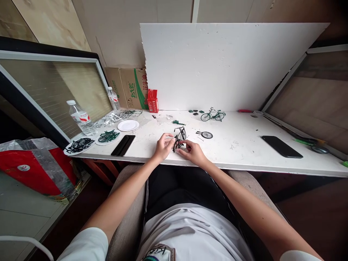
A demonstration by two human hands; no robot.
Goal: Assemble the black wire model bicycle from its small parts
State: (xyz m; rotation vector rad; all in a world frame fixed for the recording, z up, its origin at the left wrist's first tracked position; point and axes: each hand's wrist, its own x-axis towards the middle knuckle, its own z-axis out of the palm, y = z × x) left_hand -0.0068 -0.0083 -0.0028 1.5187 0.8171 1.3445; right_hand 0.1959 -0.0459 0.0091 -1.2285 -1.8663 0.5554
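Note:
Near the front edge of the white table, a small black model bicycle (pixel 180 135) stands between my two hands, its handlebar end pointing away from me. My left hand (pixel 164 146) pinches it from the left with thumb and forefinger. From the right, my right hand (pixel 192 152) closes finger and thumb on the rear part. Fingertips hide some of the frame there. Just right of my hands lies a loose black model wheel (pixel 206 135) with thin parts beside it. A green model bicycle (pixel 213 115) stands farther back, and a small green part (pixel 178 123) lies behind the black one.
Plates of black parts (pixel 80 145) and green parts (pixel 108 136), a white plate (pixel 128 125), a phone (pixel 123 145) and water bottles (pixel 83 119) are on the left. Another phone (pixel 282 146) and scissors (pixel 307 143) lie right. A white board (pixel 228 65) stands behind.

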